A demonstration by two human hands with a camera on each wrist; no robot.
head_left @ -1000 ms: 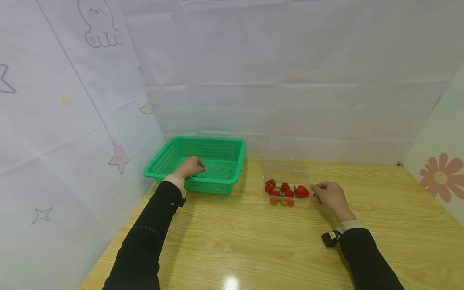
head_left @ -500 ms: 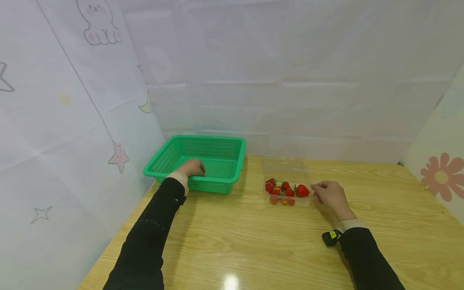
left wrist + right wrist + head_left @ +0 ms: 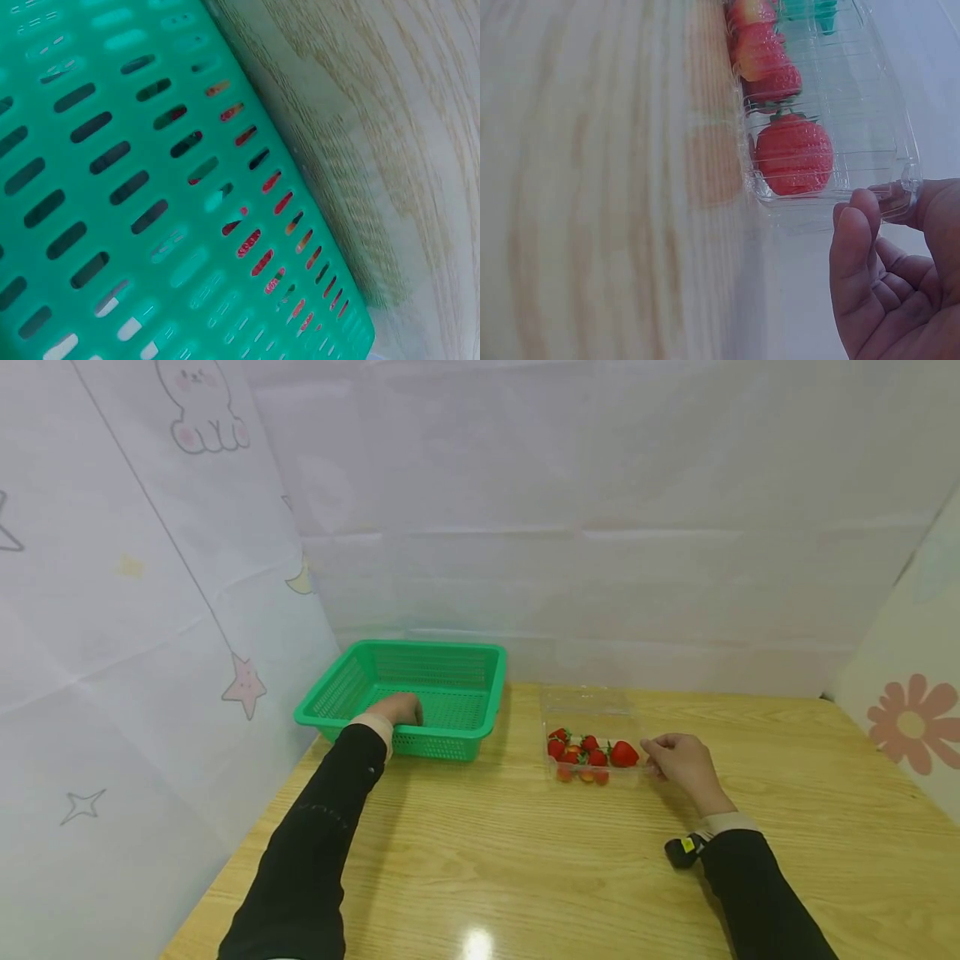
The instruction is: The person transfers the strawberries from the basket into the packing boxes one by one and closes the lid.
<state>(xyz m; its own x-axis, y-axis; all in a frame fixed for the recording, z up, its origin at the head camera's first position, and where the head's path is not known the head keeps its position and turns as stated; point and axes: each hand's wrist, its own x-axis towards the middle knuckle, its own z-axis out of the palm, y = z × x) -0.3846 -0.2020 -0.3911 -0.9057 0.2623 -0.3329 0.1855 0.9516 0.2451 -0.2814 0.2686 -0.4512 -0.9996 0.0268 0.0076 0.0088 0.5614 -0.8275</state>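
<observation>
My right hand [image 3: 684, 764] pinches the right edge of the clear box [image 3: 591, 720]; a sharp tug could spill its strawberries [image 3: 623, 754]. My left hand [image 3: 396, 707] is inside the green basket [image 3: 442, 744], on the left; I cannot tell what its hidden fingertips hold. Pressing hard could bruise the berries [image 3: 249, 243] behind the near wall.

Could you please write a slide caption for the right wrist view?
A right hand pinches the rim of a clear box holding strawberries on a wood-grained table.

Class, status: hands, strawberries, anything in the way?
Left hand in basket, fingertips hidden. Right hand pinching clear box. Strawberries in box. Basket wall blocks left wrist view.
</observation>
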